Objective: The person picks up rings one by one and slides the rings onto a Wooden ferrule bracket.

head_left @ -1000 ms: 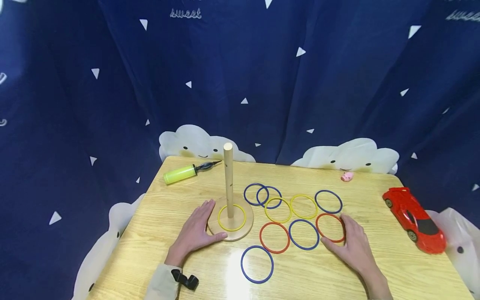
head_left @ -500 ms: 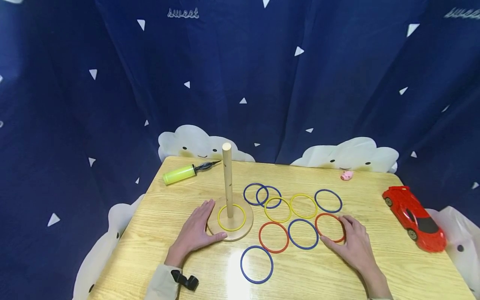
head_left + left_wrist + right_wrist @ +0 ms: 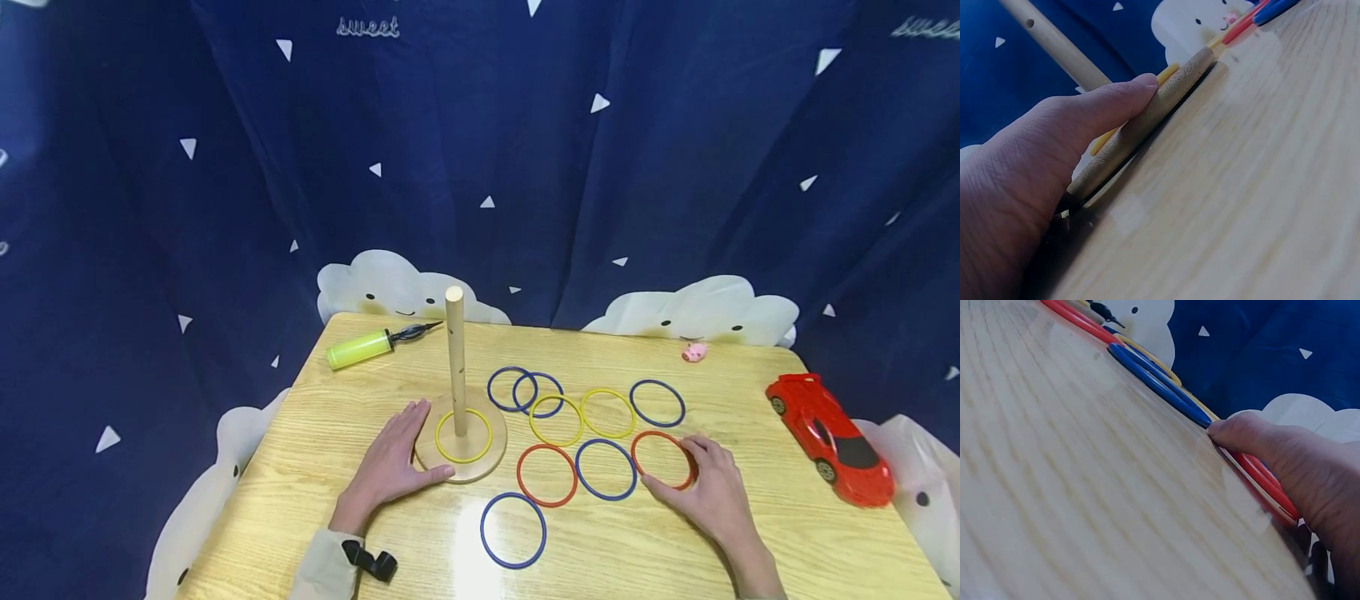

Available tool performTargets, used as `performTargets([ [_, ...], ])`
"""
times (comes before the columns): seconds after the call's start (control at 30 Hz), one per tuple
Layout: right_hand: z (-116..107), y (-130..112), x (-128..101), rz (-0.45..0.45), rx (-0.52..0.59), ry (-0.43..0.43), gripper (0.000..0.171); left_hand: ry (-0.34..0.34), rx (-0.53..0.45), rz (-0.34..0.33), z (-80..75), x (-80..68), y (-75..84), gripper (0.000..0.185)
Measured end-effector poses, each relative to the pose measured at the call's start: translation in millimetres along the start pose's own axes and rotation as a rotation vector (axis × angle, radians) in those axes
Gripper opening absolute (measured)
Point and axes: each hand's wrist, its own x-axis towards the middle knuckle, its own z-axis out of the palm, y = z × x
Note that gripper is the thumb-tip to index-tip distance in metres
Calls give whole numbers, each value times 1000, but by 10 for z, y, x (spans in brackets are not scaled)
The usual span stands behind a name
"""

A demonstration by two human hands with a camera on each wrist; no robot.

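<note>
Backdrop: navy curtain (image 3: 675, 167) with white triangles and cloud faces hangs round the far side of everything.
Table: light wood table (image 3: 360, 392), glossy, holding the whole lot.
Red car: toy car (image 3: 828, 439) sits at the right edge, well apart from the rings, nose toward the near side.
Peg stand: round wooden base (image 3: 480, 462) with 1 upright peg (image 3: 455, 358), and 1 yellow ring (image 3: 463, 435) already lying round the peg on the base.
Pump: green hand pump (image 3: 360, 347) lies far left, behind the stand.
Loose rings: 9 flat on the table right of the stand, blue, yellow and red; the nearest to me is a blue one (image 3: 513, 529).
Left hand: left hand (image 3: 393, 462) lies flat, fingers straight, thumb and palm edge pressed to the base rim; the left wrist view shows the thumb (image 3: 1116, 103) right on that rim. Gripping nothing, just bracing.
Right hand: right hand (image 3: 708, 492) has fingers curled round the right side of the red ring (image 3: 662, 459), thumb tip (image 3: 1235, 434) touching its near edge on the wood.
Key relation: that red ring lies flat at the far right of the cluster, well right of the peg, so the right hand is clearly the closer one; the peg stands up and to the left of it, with other rings between.
Pig: tiny pink pig toy (image 3: 694, 352) at the far edge.
</note>
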Motion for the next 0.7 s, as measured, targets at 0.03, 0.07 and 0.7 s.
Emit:
performTargets([
  [0.03, -1, 3, -5, -1, 0, 5, 90, -1, 0, 1, 2, 1, 1, 123],
  [0.07, -2, 6, -8, -2, 1, 9, 90, -2, -1, 0, 4, 3, 2, 123],
  [0.7, -22, 25, -5, -4, 95, 45, 86, -15, -5, -14, 6, 9, -2, 123],
])
